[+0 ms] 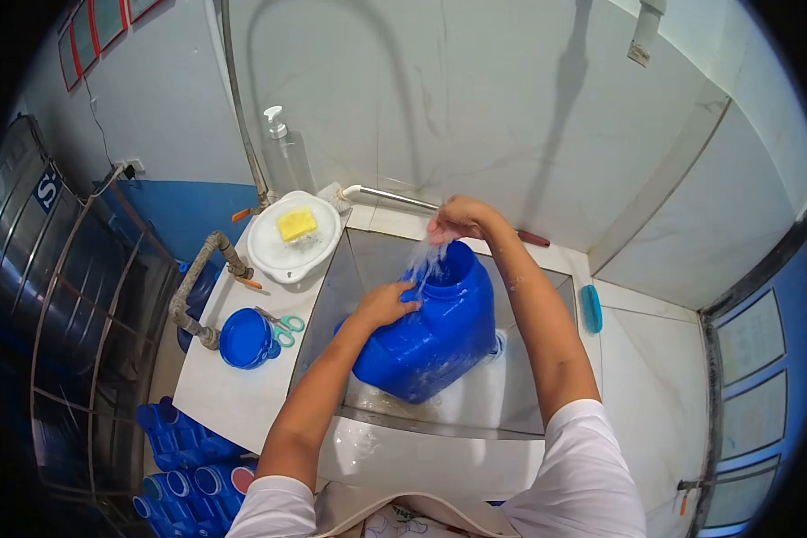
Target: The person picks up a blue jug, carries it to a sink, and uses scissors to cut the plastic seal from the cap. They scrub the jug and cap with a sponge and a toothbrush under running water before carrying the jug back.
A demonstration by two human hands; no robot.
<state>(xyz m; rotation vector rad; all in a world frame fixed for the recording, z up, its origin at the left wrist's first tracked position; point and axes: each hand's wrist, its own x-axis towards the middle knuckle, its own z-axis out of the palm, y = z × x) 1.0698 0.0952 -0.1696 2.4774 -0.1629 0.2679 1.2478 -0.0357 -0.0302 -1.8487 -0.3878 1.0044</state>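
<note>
A large blue plastic jug point(430, 341) with a wide open mouth stands tilted in the sink point(533, 368). My left hand point(388, 305) grips the jug at its shoulder, just left of the mouth. Above the mouth is my right hand point(458, 220), its fingers curled down and pressed together. Water point(429, 258) streams from around those fingers onto the jug's neck and toward my left hand. Whatever the right fingers may hold is hidden, and the water's source cannot be made out. Behind that hand lies a metal rod point(394, 197).
On the left counter are a white lid point(269, 255) with a yellow sponge point(298, 223), a pump bottle point(287, 157), a blue cup point(247, 339) and scissors point(287, 329). A teal brush point(591, 308) lies right of the sink. Several blue containers point(188, 489) stand on the floor.
</note>
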